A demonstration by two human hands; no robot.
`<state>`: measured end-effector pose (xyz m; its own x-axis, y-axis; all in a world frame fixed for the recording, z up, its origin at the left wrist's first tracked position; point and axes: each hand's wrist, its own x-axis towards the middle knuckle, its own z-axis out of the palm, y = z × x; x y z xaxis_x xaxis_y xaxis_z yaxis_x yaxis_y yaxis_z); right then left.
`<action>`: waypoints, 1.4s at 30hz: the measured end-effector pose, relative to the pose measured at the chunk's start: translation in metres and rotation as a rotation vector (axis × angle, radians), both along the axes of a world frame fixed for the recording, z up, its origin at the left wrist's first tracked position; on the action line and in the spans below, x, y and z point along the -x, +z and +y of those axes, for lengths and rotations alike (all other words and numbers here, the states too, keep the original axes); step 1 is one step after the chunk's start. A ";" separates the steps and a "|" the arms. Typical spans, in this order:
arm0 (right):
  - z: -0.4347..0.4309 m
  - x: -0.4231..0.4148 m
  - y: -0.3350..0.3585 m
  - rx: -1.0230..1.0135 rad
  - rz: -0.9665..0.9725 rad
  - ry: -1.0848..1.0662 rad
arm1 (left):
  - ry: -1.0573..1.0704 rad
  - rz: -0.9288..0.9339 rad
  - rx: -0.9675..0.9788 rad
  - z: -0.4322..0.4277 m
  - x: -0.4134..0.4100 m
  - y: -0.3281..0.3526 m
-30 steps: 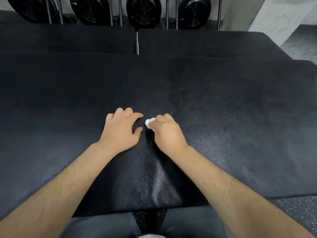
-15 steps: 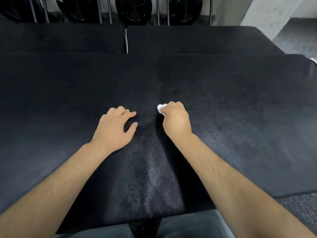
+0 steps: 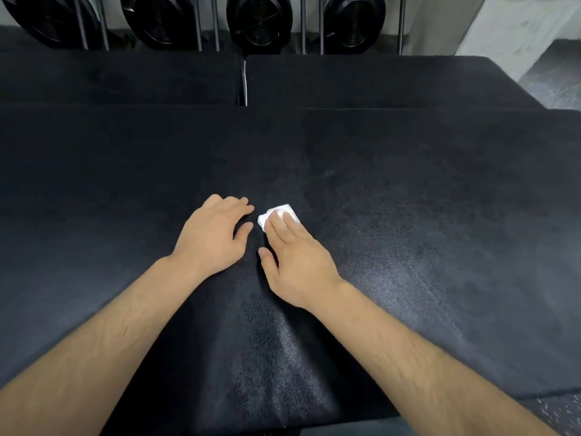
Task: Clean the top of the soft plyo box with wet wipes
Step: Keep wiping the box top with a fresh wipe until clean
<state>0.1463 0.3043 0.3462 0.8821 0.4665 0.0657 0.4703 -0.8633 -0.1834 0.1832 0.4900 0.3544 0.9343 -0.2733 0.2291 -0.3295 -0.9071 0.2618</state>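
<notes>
Two hands on the plyo box (image 3: 408,215)
Right hand (image 3: 295,256) presses the wipe (image 3: 264,219) with flat fingers; left hand (image 3: 213,237) rests beside, fingers relaxed.

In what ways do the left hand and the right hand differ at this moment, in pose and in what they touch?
The left hand lies bare on the plyo box top; the right hand presses a white wet wipe onto it. The left hand's fingers are slightly bent; the right hand's are straight and flat. Both lie palm down, side by side.
</notes>
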 end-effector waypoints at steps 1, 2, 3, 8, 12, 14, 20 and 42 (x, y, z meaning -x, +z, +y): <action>-0.003 -0.005 0.000 -0.021 -0.018 -0.001 | 0.002 0.004 0.007 0.000 -0.001 0.000; -0.006 -0.014 0.001 -0.051 -0.023 -0.013 | 0.003 0.011 0.017 0.000 -0.002 0.001; -0.007 -0.023 0.002 -0.068 -0.015 -0.038 | 0.005 0.015 0.025 0.000 -0.002 0.001; 0.005 -0.020 0.008 -0.093 0.071 -0.129 | -0.003 -0.014 0.039 0.001 -0.001 -0.001; -0.014 -0.027 0.016 -0.098 0.007 -0.136 | -0.003 -0.038 0.036 0.000 -0.004 -0.003; -0.024 -0.051 0.019 -0.095 0.045 -0.203 | 0.004 -0.006 0.006 -0.001 -0.009 0.001; -0.018 -0.019 0.006 -0.064 0.007 -0.084 | 0.004 0.213 -0.147 0.001 -0.049 0.021; 0.020 -0.047 0.015 -0.036 0.044 -0.029 | -0.020 0.352 -0.113 0.021 -0.079 0.027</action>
<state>0.1928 0.3238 0.3610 0.8975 0.4389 0.0426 0.4359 -0.8688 -0.2350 0.2618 0.5113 0.3810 0.9446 -0.2979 -0.1376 -0.2556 -0.9309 0.2608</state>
